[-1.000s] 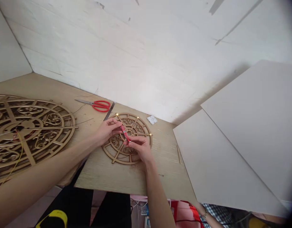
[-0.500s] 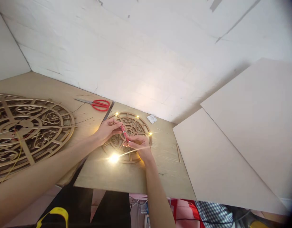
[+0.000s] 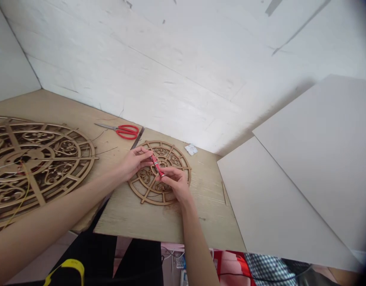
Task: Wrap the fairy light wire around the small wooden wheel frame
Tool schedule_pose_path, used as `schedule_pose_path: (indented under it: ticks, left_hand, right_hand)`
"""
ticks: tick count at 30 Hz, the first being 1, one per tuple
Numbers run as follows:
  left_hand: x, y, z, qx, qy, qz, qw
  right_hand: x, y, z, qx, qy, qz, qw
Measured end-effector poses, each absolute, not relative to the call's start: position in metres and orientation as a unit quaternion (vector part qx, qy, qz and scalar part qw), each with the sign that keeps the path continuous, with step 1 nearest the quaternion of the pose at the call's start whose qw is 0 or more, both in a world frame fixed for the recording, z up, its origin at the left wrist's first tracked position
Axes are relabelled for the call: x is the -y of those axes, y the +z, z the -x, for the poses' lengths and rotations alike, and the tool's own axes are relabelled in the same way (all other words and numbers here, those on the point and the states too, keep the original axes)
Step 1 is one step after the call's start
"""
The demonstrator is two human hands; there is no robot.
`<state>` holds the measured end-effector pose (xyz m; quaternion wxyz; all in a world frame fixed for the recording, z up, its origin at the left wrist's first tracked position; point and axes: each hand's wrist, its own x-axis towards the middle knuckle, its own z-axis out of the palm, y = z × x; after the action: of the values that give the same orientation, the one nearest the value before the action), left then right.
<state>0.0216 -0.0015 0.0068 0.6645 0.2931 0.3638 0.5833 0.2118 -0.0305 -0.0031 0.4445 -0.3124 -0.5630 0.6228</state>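
Note:
Two slim red batteries [image 3: 157, 165], set end to end with a silvery band between them, are held slantwise between my hands. The fingers of my left hand [image 3: 137, 162] pinch the upper end. At the lower end, my right hand [image 3: 176, 182] grips with thumb and fingers. Just under both hands lies a round openwork ornament [image 3: 145, 195] of gold-brown rings, spokes and scrolls, flat on the board and partly covered by my hands. Its small lights are dark. Any wire ends at the battery tips are hidden by my fingers.
Larger round openwork ornaments [image 3: 89, 169] with loose wires are stacked at left. Red-handled scissors [image 3: 127, 132] lie behind my left hand. A small white packet [image 3: 191, 149] sits near the wall. Big pale panels [image 3: 278, 198] lean over the right side.
The lights around the ornament's rim, lit half a second ago, have gone out, and the glow on the wall is gone. My hands have barely moved and keep hold of the batteries.

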Motion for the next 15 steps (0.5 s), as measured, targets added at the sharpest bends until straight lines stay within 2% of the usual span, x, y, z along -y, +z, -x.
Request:
schedule_pose_path:
  ticks: [15]
  left_hand:
    - [-0.0016,0.0072,-0.0166,-0.351,0.582,-0.324,0.658]
  right_hand:
    - [0.0304,-0.0057,-0.2087,0.547,0.636,0.305,0.451]
